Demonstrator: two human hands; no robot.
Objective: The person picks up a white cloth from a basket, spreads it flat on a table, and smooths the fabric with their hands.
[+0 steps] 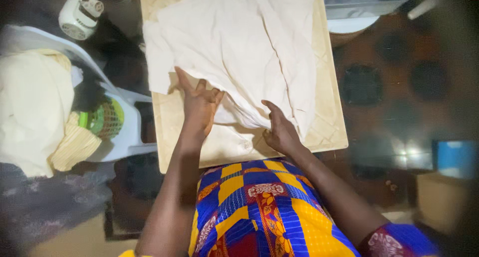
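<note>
A cream-white garment lies spread and creased on a padded beige board. My left hand presses flat on the cloth near its lower left part, fingers apart. My right hand rests at the lower edge of the garment, fingers curled into a fold of the fabric. Both forearms reach forward from my lap, which is covered by a bright blue, yellow and red patterned dress.
To the left stands a white plastic chair piled with pale folded cloths and a green item. A white iron-like appliance sits at top left. A grey container stands beyond the board; a blue box is at right.
</note>
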